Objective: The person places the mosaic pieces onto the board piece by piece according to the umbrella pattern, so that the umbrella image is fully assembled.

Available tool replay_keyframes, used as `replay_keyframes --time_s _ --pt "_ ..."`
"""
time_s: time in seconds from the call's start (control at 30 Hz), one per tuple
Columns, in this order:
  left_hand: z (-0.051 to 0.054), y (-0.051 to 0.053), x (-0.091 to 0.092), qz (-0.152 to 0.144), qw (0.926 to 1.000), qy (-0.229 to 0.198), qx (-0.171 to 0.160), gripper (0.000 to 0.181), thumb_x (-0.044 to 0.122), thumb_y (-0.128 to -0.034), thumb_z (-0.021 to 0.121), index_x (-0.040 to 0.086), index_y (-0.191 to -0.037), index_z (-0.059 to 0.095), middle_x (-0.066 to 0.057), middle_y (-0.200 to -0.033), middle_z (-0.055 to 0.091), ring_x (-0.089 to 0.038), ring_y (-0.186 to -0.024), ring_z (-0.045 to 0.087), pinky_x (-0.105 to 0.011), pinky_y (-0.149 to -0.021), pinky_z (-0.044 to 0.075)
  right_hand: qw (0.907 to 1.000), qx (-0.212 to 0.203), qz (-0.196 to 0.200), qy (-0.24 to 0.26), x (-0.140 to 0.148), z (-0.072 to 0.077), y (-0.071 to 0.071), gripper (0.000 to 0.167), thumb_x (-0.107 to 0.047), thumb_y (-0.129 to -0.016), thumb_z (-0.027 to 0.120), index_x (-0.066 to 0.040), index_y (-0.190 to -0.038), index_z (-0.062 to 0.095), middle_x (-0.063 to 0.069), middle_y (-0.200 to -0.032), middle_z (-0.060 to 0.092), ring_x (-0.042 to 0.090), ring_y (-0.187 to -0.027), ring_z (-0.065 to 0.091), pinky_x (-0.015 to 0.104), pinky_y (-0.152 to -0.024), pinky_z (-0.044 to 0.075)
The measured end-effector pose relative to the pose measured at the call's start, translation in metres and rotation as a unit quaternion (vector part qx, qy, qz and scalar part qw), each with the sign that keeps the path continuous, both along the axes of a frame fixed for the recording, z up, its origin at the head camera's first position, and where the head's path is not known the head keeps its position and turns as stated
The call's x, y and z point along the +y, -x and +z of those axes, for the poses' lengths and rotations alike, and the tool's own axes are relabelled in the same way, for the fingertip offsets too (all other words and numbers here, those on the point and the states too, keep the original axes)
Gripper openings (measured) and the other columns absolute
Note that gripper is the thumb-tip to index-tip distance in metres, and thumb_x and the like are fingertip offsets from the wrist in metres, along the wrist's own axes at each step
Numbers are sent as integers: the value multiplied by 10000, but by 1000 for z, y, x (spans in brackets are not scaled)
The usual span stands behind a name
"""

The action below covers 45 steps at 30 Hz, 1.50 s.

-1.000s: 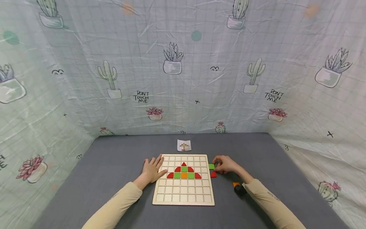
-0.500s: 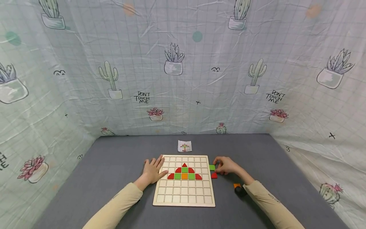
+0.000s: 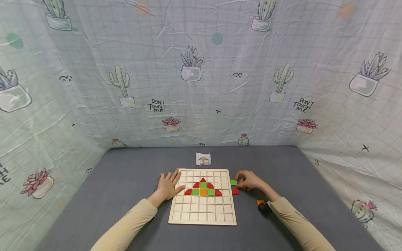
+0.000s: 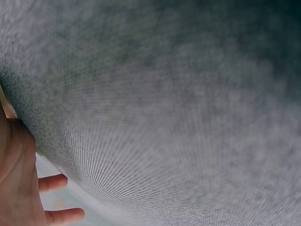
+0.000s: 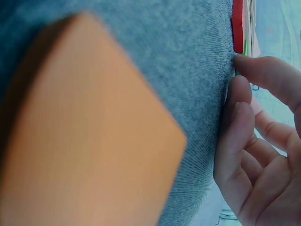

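Observation:
In the head view, my left hand (image 3: pixel 168 186) lies with fingers spread over the left edge of a pale wooden grid board (image 3: pixel 202 218). Red, green and orange tiles (image 3: pixel 203 192) form a stepped triangle on it. Right of the board, the thumb and index finger of my right hand (image 3: pixel 249 180) pinch a green square tile (image 3: pixel 233 182) at its near side. A red tile (image 3: pixel 235 191) lies just below, close to the thumb. An orange tile (image 3: pixel 260 202) sits by the right wrist, large in the right wrist view. The left wrist view mostly shows grey cloth.
A small printed pattern card (image 3: pixel 203 159) lies behind the board on the grey tabletop (image 3: pixel 141 167). A black wrist camera (image 3: pixel 265 208) is on the right wrist, partly covering the orange tile. Patterned curtain (image 3: pixel 201 97) encloses the table at the back and sides.
The view shifts slightly. Both hands and the tiles keep essentially the same places.

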<state>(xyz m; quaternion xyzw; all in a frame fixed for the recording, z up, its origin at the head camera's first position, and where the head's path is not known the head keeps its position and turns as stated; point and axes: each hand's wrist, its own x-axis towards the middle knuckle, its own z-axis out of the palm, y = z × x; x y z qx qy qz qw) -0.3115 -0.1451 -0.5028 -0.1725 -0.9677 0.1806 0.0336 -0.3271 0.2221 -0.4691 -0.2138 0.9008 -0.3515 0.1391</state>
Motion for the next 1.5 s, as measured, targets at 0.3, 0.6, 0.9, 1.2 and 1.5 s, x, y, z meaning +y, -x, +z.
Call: replay_keyframes --time_s 0.3,0.6,0.9,1.2,1.5 --pt "0 2 1 14 10000 68 -13 744 659 -863 178 185 -1436 211 3 -1488 217 -248 -1196 390 -487 -780 337 9999 57 -11 83 5 -3 2 238 -154 -787 673 -38 -955 551 29 -654 616 124 -521 562 274 -465 466" --pt "13 -8 6 63 9996 259 -34 764 663 -857 52 186 -1434 210 10 -1491 208 -239 -1194 391 -484 -807 338 9995 -85 -124 272 8 -4 -2 254 -179 -796 668 -38 -964 540 50 -664 627 137 -515 565 280 -484 475" --pt "3 -2 1 21 10000 1 25 739 655 -867 174 180 -1431 228 7 -1484 230 -238 -1187 401 -485 -771 343 9988 113 -96 462 1 1 -12 283 -176 -796 667 -14 -985 532 70 -690 627 162 -522 577 285 -467 471" --pt "-1 0 0 2 10000 -43 77 747 666 -858 186 187 -1429 236 4 -1483 235 -258 -1177 400 -491 -767 342 9985 140 -86 531 -7 3 -24 268 -176 -791 671 -48 -979 530 48 -690 619 173 -523 591 296 -447 466" --pt "15 -11 5 58 9998 173 12 718 640 -877 170 175 -1414 275 -1 -1475 251 -216 -1158 410 -482 -788 341 9981 -10 -23 622 -16 3 -37 271 -183 -795 670 -50 -981 525 64 -695 605 166 -536 591 303 -460 465"
